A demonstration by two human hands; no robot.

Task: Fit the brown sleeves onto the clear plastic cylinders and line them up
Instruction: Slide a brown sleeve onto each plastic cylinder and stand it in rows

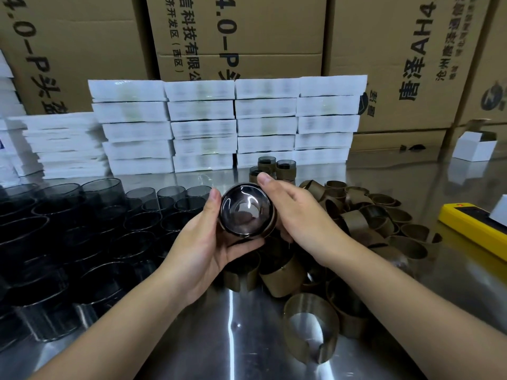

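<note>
A: Where is the clear tube?

B: Up in the air above the shiny table, in the middle, between both hands.

A: Which way does it point?

B: One round end looks right up at the person. Its long way runs from the person toward the far side.

A: How do the hands hold it?

B: The left hand curls round it from the left, thumb under it. The right hand wraps the right side, thumb on top. Its other fingers hide behind the tube.

A: And the brown sleeve?

B: It sits round the tube. Its edge shows on the right.

A: What else is there?

B: Bare tubes stand on the left. Loose sleeves lie in a heap on the right. Three tubes with sleeves stand behind the hands, near the white boxes.
</note>
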